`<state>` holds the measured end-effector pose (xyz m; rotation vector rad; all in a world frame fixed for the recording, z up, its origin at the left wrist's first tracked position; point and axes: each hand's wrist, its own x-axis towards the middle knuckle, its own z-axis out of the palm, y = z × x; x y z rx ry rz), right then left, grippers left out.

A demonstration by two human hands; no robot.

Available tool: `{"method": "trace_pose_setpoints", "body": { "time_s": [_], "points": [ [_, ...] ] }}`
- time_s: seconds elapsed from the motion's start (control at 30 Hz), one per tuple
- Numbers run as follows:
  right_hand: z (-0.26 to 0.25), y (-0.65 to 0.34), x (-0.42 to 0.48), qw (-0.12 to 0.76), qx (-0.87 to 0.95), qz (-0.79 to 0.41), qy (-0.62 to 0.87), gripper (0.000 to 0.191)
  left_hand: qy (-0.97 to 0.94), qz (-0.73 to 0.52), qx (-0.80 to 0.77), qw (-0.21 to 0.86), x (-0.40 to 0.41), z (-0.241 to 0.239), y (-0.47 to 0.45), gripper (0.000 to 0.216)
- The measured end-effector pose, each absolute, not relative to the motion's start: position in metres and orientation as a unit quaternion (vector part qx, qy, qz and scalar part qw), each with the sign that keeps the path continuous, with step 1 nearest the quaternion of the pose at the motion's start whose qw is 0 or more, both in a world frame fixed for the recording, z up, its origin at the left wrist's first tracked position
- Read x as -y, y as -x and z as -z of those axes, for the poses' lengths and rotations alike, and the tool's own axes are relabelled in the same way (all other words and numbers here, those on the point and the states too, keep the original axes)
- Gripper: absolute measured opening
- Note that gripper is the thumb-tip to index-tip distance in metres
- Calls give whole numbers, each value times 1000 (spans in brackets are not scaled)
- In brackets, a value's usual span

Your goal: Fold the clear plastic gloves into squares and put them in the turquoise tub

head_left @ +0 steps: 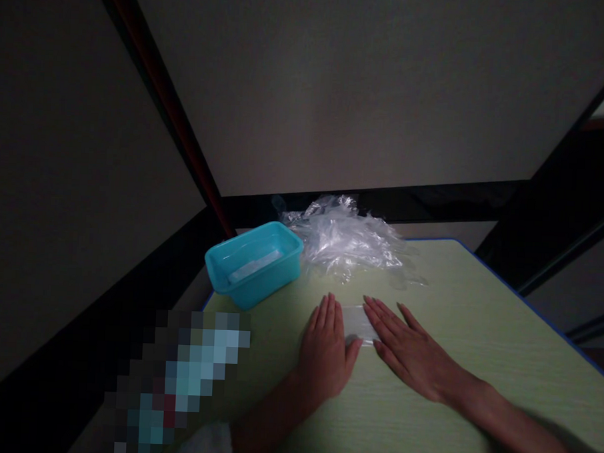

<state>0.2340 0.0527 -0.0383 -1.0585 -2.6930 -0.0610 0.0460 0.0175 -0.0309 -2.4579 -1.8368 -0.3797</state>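
Note:
A folded clear plastic glove (360, 324) lies flat as a small rectangle on the pale green table. My left hand (327, 348) rests flat at its left edge, fingers stretched out and thumb towards its lower side. From the right, my right hand (407, 344) presses flat over the other edge, fingers stretched and slightly spread. Beyond both hands sits a loose heap of thin clear plastic gloves (346, 238), with finger-like ends showing at its rim. A turquoise plastic basin (267, 285) to the left of the heap holds a flat, whitish folded strip (254, 266).
The table (478, 328) has a blue edge and cut corners. A large pale panel (337, 108) with a dark lower border stands behind it. A pixelated patch covers the lower left, by the table's left edge. The light is dim.

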Motion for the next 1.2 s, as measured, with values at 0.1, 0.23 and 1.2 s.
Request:
{"method": "trace_pose_setpoints", "body": {
  "time_s": [0.1,0.23,1.2],
  "points": [
    [38,-234,-53,116,924,22,363,60,792,123,597,31,-16,32,-41,59],
    [35,-233,-52,102,923,16,370,56,791,125,598,39,-15,34,-39,59],
    [-24,-233,-26,142,870,-374,290,20,809,183,557,-33,-25,19,26,54]
  ]
}}
